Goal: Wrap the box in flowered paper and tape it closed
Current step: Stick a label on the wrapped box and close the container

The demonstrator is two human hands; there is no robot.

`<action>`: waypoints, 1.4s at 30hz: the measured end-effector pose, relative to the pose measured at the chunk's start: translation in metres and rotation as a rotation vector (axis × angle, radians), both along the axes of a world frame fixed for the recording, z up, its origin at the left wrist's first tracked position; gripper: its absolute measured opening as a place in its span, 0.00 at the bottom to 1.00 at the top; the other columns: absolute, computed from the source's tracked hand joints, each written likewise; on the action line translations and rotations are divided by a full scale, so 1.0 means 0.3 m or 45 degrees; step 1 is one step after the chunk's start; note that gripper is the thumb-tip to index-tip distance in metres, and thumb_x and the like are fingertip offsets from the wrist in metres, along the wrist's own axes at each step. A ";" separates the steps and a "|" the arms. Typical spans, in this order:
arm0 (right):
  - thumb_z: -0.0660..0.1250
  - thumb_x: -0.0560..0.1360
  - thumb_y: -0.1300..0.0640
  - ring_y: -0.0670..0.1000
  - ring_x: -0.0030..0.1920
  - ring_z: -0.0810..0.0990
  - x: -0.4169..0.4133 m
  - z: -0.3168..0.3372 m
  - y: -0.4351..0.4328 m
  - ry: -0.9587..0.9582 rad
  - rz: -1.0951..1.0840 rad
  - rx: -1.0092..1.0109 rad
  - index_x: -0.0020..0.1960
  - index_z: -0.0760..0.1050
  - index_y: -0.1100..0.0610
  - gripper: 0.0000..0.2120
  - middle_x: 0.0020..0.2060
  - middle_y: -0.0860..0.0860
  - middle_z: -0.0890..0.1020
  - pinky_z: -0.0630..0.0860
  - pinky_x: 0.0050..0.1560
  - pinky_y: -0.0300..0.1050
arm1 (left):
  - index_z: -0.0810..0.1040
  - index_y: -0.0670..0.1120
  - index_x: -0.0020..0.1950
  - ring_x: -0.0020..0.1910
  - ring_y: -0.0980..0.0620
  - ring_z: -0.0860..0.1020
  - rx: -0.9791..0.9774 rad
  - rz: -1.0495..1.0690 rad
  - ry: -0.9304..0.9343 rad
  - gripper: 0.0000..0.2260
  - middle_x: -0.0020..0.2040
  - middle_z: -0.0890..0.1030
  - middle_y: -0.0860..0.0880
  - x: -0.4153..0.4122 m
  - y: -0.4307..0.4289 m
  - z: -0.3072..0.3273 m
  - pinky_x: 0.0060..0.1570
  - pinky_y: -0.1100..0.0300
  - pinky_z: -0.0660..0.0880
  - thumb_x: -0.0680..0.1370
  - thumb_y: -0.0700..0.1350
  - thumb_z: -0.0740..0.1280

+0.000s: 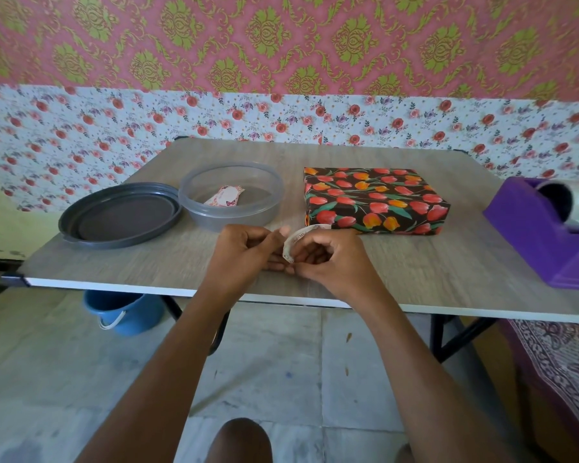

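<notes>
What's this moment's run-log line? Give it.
box: wrapped, on table | left hand, right hand: holding curled tag | tape dispenser: untouched at right

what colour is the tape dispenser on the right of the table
Purple. The tape dispenser shows clearly in the head view.

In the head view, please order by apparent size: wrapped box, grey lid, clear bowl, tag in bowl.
1. Wrapped box.
2. Grey lid and clear bowl: too alike to rank.
3. Tag, clearly smallest.
</notes>
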State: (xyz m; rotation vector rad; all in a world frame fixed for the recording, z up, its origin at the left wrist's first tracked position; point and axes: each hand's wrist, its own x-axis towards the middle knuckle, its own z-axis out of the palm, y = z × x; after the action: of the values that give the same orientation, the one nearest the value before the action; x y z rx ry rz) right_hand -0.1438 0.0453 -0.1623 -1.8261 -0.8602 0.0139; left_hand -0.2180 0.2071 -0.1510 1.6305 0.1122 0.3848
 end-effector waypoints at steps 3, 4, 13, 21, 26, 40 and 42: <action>0.79 0.67 0.69 0.47 0.39 0.85 0.000 0.001 0.001 -0.007 -0.007 -0.015 0.46 0.86 0.58 0.11 0.38 0.48 0.86 0.80 0.41 0.38 | 0.85 0.35 0.46 0.37 0.39 0.85 0.001 -0.001 0.004 0.11 0.39 0.85 0.38 0.002 0.002 0.001 0.41 0.55 0.84 0.78 0.44 0.71; 0.79 0.67 0.69 0.47 0.39 0.85 0.000 0.000 0.001 -0.004 -0.014 -0.022 0.47 0.86 0.58 0.11 0.39 0.48 0.86 0.81 0.42 0.38 | 0.85 0.35 0.46 0.38 0.39 0.86 -0.001 -0.004 0.012 0.10 0.39 0.85 0.38 0.003 0.005 -0.001 0.42 0.55 0.84 0.79 0.43 0.71; 0.78 0.71 0.65 0.45 0.39 0.83 0.007 -0.005 0.008 -0.011 -0.069 -0.038 0.45 0.86 0.57 0.06 0.39 0.48 0.86 0.79 0.42 0.37 | 0.82 0.35 0.51 0.41 0.42 0.86 0.008 -0.045 0.083 0.11 0.41 0.86 0.39 0.007 0.026 -0.005 0.44 0.54 0.84 0.82 0.42 0.66; 0.77 0.71 0.67 0.42 0.35 0.76 0.016 0.003 0.002 0.128 -0.079 -0.001 0.37 0.80 0.55 0.11 0.32 0.42 0.80 0.74 0.40 0.40 | 0.82 0.36 0.47 0.37 0.45 0.85 0.079 -0.045 0.072 0.11 0.40 0.86 0.40 0.014 0.033 -0.014 0.37 0.60 0.81 0.83 0.42 0.64; 0.78 0.70 0.67 0.50 0.39 0.82 -0.007 0.010 0.007 0.085 -0.056 0.000 0.40 0.82 0.56 0.07 0.36 0.50 0.84 0.79 0.43 0.48 | 0.82 0.36 0.47 0.34 0.48 0.83 0.217 -0.017 0.010 0.11 0.38 0.85 0.42 0.010 0.030 -0.022 0.36 0.62 0.79 0.83 0.42 0.65; 0.72 0.76 0.61 0.46 0.37 0.81 -0.008 0.012 0.017 0.029 -0.073 -0.005 0.40 0.84 0.57 0.06 0.34 0.48 0.83 0.78 0.40 0.42 | 0.83 0.41 0.47 0.36 0.48 0.84 0.440 -0.049 0.007 0.10 0.38 0.85 0.47 -0.002 0.021 -0.010 0.41 0.63 0.81 0.82 0.43 0.66; 0.70 0.77 0.62 0.45 0.35 0.78 -0.011 0.013 0.015 0.061 -0.088 -0.003 0.39 0.81 0.59 0.08 0.32 0.50 0.81 0.74 0.38 0.41 | 0.83 0.40 0.46 0.35 0.49 0.83 0.432 -0.026 0.036 0.10 0.37 0.86 0.47 0.001 0.019 -0.008 0.40 0.63 0.80 0.83 0.43 0.65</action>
State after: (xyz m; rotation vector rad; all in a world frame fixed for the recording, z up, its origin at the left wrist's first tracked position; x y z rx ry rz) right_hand -0.1471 0.0499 -0.1583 -1.8498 -0.7631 0.0147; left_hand -0.2176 0.2128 -0.1533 1.9707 0.0528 0.3802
